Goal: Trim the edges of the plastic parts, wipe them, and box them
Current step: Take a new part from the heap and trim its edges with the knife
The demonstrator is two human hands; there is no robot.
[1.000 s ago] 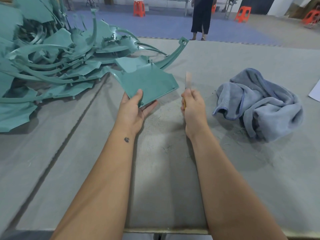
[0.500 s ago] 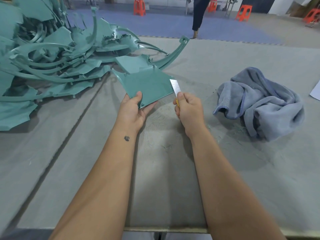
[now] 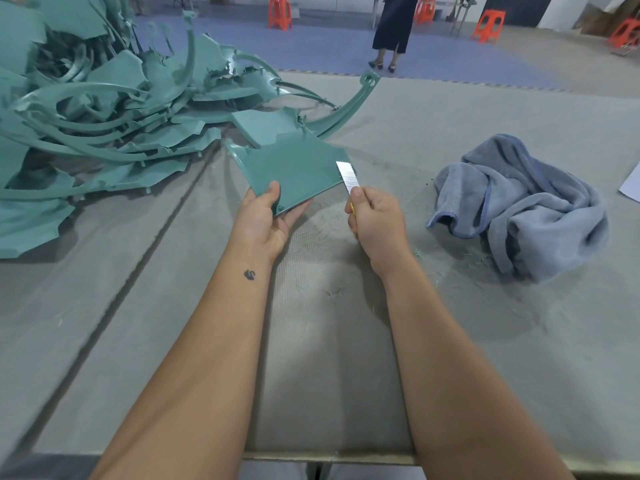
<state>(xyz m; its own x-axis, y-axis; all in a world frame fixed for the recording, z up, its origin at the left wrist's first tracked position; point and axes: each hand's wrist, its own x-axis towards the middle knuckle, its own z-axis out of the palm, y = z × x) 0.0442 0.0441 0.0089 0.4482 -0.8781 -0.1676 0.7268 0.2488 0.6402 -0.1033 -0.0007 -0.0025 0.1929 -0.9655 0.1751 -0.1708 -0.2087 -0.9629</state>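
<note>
My left hand grips the near corner of a flat teal plastic part, holding it tilted above the grey table. My right hand is closed around a utility knife with a yellow handle. Its silver blade rests against the part's right edge. A crumpled blue-grey cloth lies to the right of my right hand. No box is in view.
A large heap of teal plastic parts fills the table's far left. Fine teal shavings are scattered under my hands. A white sheet lies at the right edge. A person stands beyond the table near orange stools.
My right hand has swung the knife from upright and apart to lean left, its blade now against the part's right edge. My left hand has kept hold of the part.
</note>
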